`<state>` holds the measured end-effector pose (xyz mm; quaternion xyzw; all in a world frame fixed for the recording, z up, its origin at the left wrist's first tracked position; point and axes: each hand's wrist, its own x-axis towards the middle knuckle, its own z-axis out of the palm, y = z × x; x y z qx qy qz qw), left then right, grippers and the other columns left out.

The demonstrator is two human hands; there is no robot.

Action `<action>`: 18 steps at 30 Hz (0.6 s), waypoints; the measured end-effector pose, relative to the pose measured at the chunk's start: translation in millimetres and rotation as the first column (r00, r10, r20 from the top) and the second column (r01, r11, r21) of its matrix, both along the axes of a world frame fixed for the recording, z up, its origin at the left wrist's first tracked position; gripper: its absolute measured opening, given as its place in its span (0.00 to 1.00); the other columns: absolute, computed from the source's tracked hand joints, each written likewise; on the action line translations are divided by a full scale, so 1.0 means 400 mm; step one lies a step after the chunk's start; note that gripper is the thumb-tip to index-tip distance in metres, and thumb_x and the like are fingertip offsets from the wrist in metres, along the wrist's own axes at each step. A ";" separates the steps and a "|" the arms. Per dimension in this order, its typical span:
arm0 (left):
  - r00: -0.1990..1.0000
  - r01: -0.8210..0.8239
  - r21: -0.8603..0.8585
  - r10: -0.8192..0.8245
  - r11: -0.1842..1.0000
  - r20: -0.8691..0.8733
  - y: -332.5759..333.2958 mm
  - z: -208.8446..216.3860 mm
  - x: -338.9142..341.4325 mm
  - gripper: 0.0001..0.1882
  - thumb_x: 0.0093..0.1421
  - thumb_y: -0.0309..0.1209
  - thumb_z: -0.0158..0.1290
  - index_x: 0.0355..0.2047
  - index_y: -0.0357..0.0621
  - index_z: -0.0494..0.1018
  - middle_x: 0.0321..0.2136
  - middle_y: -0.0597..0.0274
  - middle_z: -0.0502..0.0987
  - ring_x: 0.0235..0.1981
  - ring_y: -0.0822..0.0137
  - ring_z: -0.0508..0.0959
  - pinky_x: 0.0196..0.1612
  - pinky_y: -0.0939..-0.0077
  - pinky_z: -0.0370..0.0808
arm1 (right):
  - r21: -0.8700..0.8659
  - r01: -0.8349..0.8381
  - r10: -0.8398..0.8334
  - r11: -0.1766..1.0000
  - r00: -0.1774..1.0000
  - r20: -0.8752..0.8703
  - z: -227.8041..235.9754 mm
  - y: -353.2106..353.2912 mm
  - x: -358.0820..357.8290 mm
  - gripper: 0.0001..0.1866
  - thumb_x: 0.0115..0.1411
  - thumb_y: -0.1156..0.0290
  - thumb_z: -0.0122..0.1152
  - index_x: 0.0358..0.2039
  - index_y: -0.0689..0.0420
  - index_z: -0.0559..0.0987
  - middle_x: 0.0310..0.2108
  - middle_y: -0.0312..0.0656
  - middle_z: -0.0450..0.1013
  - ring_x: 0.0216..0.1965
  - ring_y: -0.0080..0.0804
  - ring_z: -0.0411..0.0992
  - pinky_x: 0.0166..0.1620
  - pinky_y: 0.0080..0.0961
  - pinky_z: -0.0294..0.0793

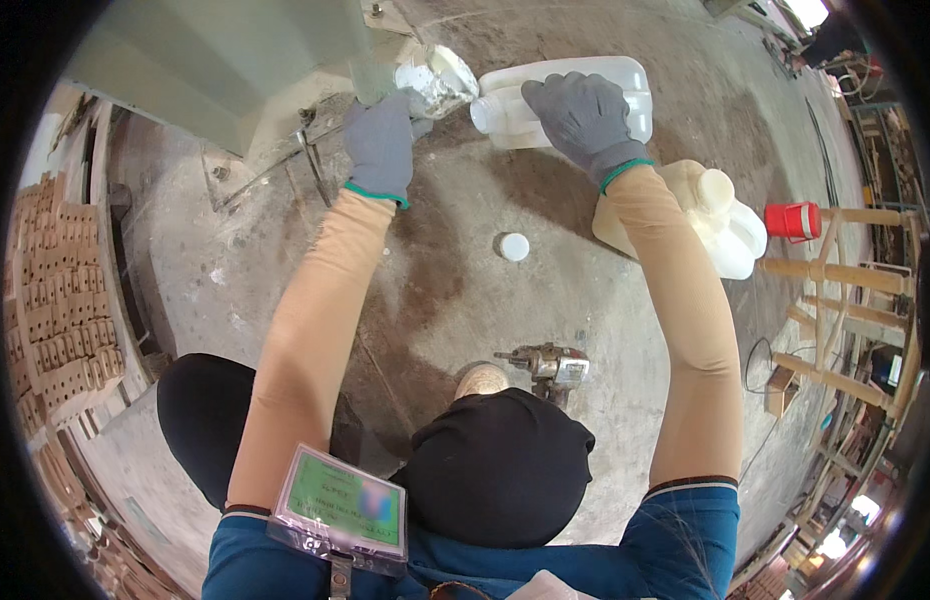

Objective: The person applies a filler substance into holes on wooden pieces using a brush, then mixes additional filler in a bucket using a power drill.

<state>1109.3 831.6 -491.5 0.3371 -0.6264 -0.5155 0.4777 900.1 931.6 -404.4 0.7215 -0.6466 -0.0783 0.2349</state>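
Note:
My left hand, in a grey glove, is closed at the near edge of a white-smeared, cup-like container beside the machine. The fingertips and the exact grip are partly hidden. My right hand, also gloved, is wrapped over the handle side of a translucent white plastic jug. That jug lies tilted on its side, its uncapped-looking mouth pointing left toward the container. A white round cap rests on the concrete floor between my forearms.
A grey-green metal machine fills the upper left, with a thin metal bar at its base. Cream and white jugs stand beside my right forearm. A power driver lies near my knee. Red bucket, wooden rack and stacked wooden pieces flank the floor.

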 end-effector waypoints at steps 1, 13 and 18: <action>0.998 0.050 0.075 -0.046 0.996 -0.050 -0.001 0.028 -0.005 0.08 0.55 0.23 0.50 0.36 0.33 0.69 0.31 0.55 0.75 0.30 0.63 0.77 0.31 0.69 0.79 | 0.013 0.011 -0.011 1.000 1.000 0.004 0.003 0.004 -0.005 0.07 0.47 0.70 0.59 0.29 0.47 0.75 0.21 0.37 0.73 0.25 0.32 0.76 0.17 0.32 0.69; 0.838 0.368 0.615 0.038 0.697 -0.545 0.115 0.141 0.060 0.15 0.58 0.21 0.46 0.46 0.29 0.67 0.42 0.48 0.74 0.41 0.54 0.77 0.44 0.57 0.78 | -0.086 0.708 -0.655 0.701 0.686 0.317 0.061 0.058 -0.302 0.15 0.52 0.65 0.51 0.39 0.52 0.78 0.40 0.47 0.76 0.43 0.47 0.74 0.44 0.41 0.73; 0.858 0.351 0.644 0.041 0.680 -0.512 0.138 0.112 0.094 0.16 0.59 0.23 0.44 0.47 0.28 0.66 0.44 0.48 0.73 0.44 0.55 0.76 0.46 0.60 0.77 | -0.024 0.804 -0.738 0.594 0.557 0.382 0.068 0.048 -0.327 0.16 0.52 0.67 0.50 0.41 0.57 0.74 0.44 0.53 0.72 0.46 0.55 0.70 0.46 0.46 0.69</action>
